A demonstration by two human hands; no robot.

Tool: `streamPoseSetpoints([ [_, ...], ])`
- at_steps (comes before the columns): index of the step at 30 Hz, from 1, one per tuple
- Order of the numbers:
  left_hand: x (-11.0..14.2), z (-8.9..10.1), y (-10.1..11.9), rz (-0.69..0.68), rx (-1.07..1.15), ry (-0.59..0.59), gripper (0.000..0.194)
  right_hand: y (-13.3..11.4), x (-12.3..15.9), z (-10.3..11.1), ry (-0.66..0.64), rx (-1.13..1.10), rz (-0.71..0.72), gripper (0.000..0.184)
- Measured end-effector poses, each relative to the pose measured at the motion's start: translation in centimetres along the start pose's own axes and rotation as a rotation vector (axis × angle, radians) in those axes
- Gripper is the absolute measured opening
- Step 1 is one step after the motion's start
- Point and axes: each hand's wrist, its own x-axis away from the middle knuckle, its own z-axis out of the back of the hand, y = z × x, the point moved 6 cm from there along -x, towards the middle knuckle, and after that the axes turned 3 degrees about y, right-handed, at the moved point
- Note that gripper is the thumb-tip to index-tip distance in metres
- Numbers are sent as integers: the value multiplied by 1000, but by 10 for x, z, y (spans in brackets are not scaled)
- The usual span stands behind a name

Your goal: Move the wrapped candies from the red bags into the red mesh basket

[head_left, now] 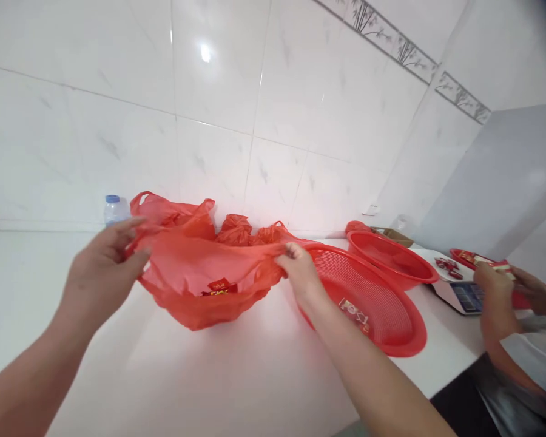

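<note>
A thin red plastic bag [209, 261] is stretched between my two hands over the white table. My left hand [102, 273] grips its left edge, with thumb and fingers closed on the plastic. At the opposite edge, my right hand [303, 270] pinches the plastic between thumb and fingers. Small red packets [221, 287] with yellow print lie inside the bag. Just right of my right hand stands a red perforated basket [391, 309], partly behind my forearm, with a few small packets [355, 314] in its bottom.
More red bags [175, 212] lie along the tiled wall, beside a blue-capped bottle [113, 209]. Farther right are a red basin [394, 255] and a scale [464, 294] carrying red packets. A co-worker's hands [495, 282] hold packets at the right edge.
</note>
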Motion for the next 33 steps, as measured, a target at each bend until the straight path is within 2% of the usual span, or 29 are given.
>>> streamPoseSetpoints([
  [3, -18, 30, 33, 31, 138, 100, 45, -37, -7, 17, 46, 2, 48, 22],
  [5, -27, 40, 45, 78, 256, 87, 44, -47, -13, 26, 56, 93, 32, 21],
  [10, -39, 45, 38, 268, 566, -46, 51, -56, -22, 32, 1, 522, 32, 13],
  [13, -40, 51, 39, 259, 608, -54, 47, -65, -20, 25, -75, 427, 37, 12],
  [15, -38, 57, 47, 191, 596, -78, 45, -72, -20, 22, -61, 327, 44, 16],
  [17, -33, 60, 55, 97, 499, -141, 46, -76, -18, 23, 15, 311, 69, 24],
  [20, -23, 65, 53, -61, 117, -159, 58, -71, -6, 22, 150, 361, 174, 43],
  [23, -7, 69, 22, -108, -173, -104, 63, -45, 23, 17, 256, 259, 301, 50],
  [25, 5, 62, -12, -40, -154, -183, 63, -16, 47, 13, 337, 187, 372, 57],
  [27, 20, 46, -46, 76, -94, -316, 66, 18, 60, 1, 257, 226, 387, 67],
  [30, 41, 12, -80, 313, 101, -446, 77, 79, 46, -8, 146, 230, 99, 82],
  [32, 49, -14, -90, 482, 296, -375, 89, 111, 18, -7, 163, 193, -77, 92],
  [33, 51, -27, -94, 569, 429, -287, 98, 122, 1, -7, 190, 173, -114, 95],
])
